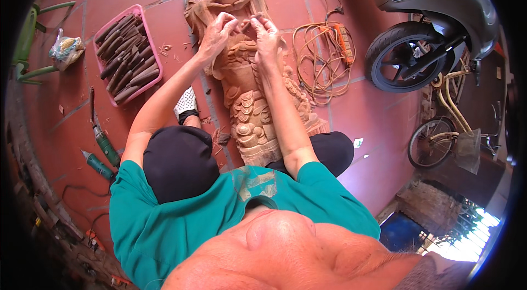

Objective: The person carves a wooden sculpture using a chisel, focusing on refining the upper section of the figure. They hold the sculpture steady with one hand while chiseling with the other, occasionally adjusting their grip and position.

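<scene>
A carved wooden statue (pixel 247 117) lies on its back on the tiled floor, its base between my knees and its head at the far end. Above its chest, my left hand (pixel 217 36) has its thumb and fingertips pinched together. My right hand (pixel 265 36) is close beside it, also closed in a pinch. Something small and pale shows between the fingertips, too small to name. Below both hands are the figure's carved hands and folds, and nearer me rows of rounded, coin-like shapes.
On the left, a pink basket (pixel 160 65) holds several dark-handled carving tools. Near it are green power tools (pixel 106 147), a plastic bag (pixel 67 52) and a green chair (pixel 23 48). An orange power strip (pixel 343 44) with coiled cord lies right, before a scooter (pixel 403 57) and bicycle (pixel 433 142).
</scene>
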`<state>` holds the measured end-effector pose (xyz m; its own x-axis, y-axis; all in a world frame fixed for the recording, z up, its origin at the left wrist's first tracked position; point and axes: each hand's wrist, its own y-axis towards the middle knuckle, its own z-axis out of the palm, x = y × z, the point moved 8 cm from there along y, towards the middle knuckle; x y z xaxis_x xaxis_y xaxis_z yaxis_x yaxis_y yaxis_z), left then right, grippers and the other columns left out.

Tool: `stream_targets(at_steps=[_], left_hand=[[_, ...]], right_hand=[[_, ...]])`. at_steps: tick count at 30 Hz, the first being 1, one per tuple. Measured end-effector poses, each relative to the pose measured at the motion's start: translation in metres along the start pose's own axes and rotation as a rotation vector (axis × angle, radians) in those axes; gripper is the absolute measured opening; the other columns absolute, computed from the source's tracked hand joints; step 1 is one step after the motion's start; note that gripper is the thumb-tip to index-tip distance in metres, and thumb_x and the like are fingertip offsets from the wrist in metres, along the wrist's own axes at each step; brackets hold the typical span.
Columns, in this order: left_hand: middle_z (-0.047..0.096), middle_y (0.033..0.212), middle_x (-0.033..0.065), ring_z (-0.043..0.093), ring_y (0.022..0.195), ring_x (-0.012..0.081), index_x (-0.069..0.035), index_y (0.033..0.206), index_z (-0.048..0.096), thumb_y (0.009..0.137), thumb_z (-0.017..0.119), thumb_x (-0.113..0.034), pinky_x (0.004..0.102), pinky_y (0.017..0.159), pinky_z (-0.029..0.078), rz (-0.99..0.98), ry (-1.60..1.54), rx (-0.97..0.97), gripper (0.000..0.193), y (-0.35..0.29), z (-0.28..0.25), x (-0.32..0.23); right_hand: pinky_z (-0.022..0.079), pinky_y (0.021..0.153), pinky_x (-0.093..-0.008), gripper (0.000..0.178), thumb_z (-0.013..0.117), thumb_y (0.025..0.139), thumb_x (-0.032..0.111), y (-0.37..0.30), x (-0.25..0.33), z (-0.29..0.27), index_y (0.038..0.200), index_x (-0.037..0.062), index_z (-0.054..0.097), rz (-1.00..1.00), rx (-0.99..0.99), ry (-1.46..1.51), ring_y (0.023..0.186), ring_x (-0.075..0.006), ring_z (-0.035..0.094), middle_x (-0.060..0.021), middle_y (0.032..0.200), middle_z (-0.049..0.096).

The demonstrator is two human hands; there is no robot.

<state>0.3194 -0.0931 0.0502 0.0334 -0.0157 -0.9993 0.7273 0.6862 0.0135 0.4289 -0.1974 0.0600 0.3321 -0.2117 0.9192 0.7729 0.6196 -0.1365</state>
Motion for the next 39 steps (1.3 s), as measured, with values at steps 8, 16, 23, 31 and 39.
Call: stream_targets(at_steps=[8,16,23,31,39], left_hand=[[0.062,0.088,0.0025,0.056,0.092,0.0239,-0.010,0.088,0.061,0.084,0.067,-0.015,0.0381,0.086,0.037,0.648,0.936,0.052,0.009,-0.011,-0.001,-0.012],[0.061,0.089,0.0022,0.055,0.093,0.0233,-0.011,0.088,0.060,0.084,0.064,-0.016,0.0377,0.087,0.036,0.657,0.891,0.038,0.007,-0.014,-0.004,-0.009],[0.058,0.086,0.0020,0.054,0.092,0.0221,-0.012,0.087,0.060,0.083,0.064,-0.016,0.0370,0.088,0.035,0.693,0.904,0.008,0.007,-0.016,-0.003,-0.011],[0.058,0.087,0.0017,0.054,0.093,0.0213,-0.013,0.086,0.060,0.083,0.063,-0.018,0.0364,0.089,0.035,0.712,0.916,-0.001,0.006,-0.013,-0.004,-0.009],[0.057,0.087,0.0021,0.054,0.094,0.0214,-0.012,0.088,0.061,0.084,0.062,-0.017,0.0368,0.089,0.035,0.709,0.913,0.031,0.007,-0.015,-0.003,-0.010]], right_hand=[[0.053,0.072,-0.0373,0.018,0.074,0.081,0.016,0.063,0.027,-0.012,0.092,0.0020,0.075,-0.438,-0.039,-0.925,0.077,-0.0270,0.068,-0.0161,0.086,0.069],[0.053,0.073,-0.0397,0.015,0.073,0.078,0.013,0.106,0.026,0.026,0.091,0.0059,0.076,-0.670,0.022,-1.183,0.080,-0.0315,0.067,-0.0147,0.084,0.065],[0.053,0.074,-0.0429,0.012,0.068,0.081,0.007,0.105,0.013,0.031,0.091,0.0040,0.073,-0.670,0.050,-1.272,0.083,-0.0352,0.066,-0.0166,0.091,0.063],[0.053,0.076,-0.0421,0.013,0.070,0.079,0.011,0.101,0.007,0.022,0.090,0.0053,0.075,-0.595,0.164,-1.355,0.085,-0.0338,0.066,-0.0156,0.091,0.065],[0.053,0.075,-0.0427,0.014,0.070,0.078,0.013,0.113,0.024,0.021,0.088,0.0057,0.076,-0.623,0.060,-1.173,0.080,-0.0342,0.067,-0.0180,0.085,0.067]])
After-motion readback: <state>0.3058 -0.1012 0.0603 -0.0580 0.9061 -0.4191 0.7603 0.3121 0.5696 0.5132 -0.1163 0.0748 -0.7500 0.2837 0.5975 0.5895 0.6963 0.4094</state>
